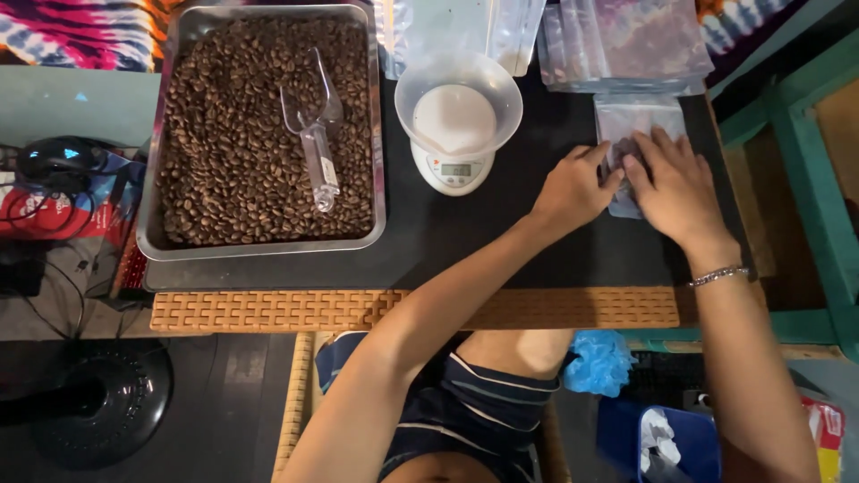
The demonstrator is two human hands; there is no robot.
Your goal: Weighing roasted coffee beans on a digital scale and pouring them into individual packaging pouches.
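Your left hand (573,186) reaches across from the lower left, forearm stretched diagonally over the table's edge, fingers curled down and pressing on the near left edge of a clear plastic pouch (637,121). Your right hand (673,183) lies flatter, palm down and fingers spread forward on the same pouch, a thin bracelet (718,275) at the wrist. Both hands press on the pouch; neither is closed around it.

The pouch lies flat on the black tabletop (501,250) at the right side, long side pointing away from you. It is translucent and glossy, with a darker patch showing under your fingertips; I cannot tell what that patch is.

Just beyond the pouch sits a stack of similar clear pouches (626,45). To the left stands a small white kitchen scale (455,165) with 1 clear bowl (458,94) on top. Farther left is a metal tray (265,243) filled with roasted coffee beans (224,152), a clear plastic scoop (313,125) lying on them. A woven mat (268,309) runs along the near edge. Nothing lies between your hands and the pouch.
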